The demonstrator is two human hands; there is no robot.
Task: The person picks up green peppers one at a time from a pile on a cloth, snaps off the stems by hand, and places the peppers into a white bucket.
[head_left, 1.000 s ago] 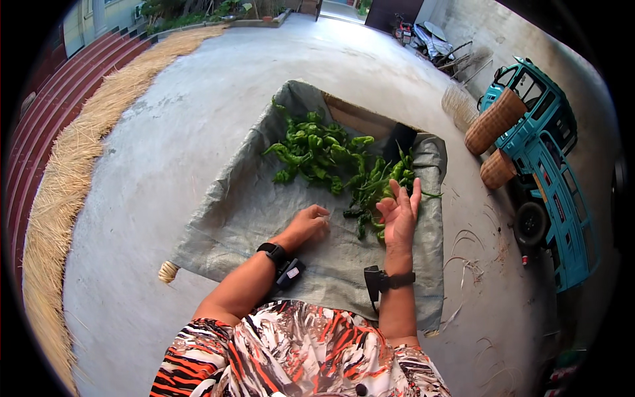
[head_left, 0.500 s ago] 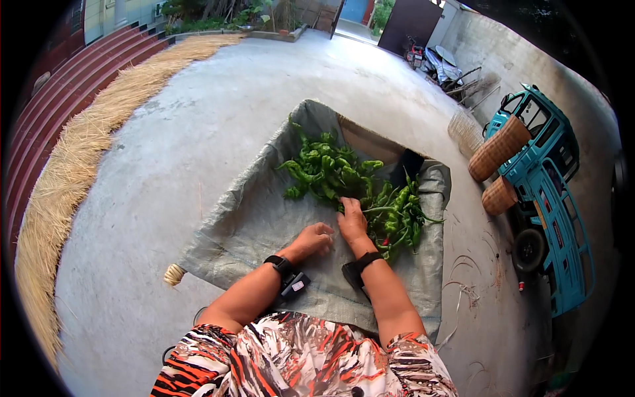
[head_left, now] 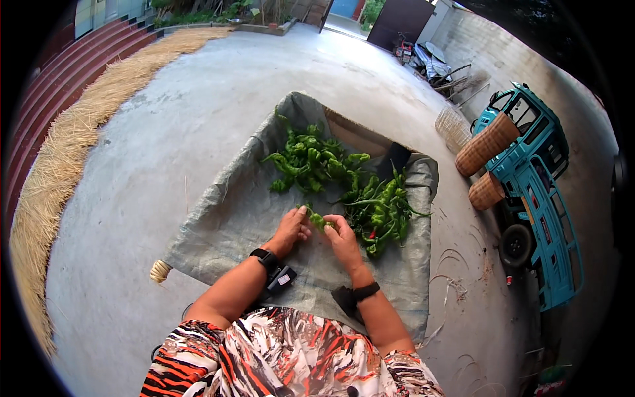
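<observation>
A green pepper (head_left: 319, 221) is held between my two hands above a grey-green woven sheet (head_left: 218, 231). My left hand (head_left: 290, 231) pinches its stem end with thumb and finger. The fingers of my right hand (head_left: 342, 241) are closed round its other end. Beyond my hands a heap of green peppers (head_left: 309, 157) lies on the sheet. It runs into a second heap of green peppers (head_left: 383, 208) to the right, where a small red pepper (head_left: 372, 234) shows. Each wrist wears a black strap; a small dark device sits by the left one.
The sheet lines a shallow tray with a brown far edge (head_left: 357, 135); a dark flat piece (head_left: 395, 160) lies in its far right corner. At right stand wicker baskets (head_left: 488, 144) and a teal three-wheeled truck (head_left: 539, 192). Straw (head_left: 66, 159) lines the left, beside red steps (head_left: 79, 63).
My right hand has drawn back from the heap with a green pepper. My left hand has moved up slightly and now grips that pepper's stem end. The view has shifted a little.
</observation>
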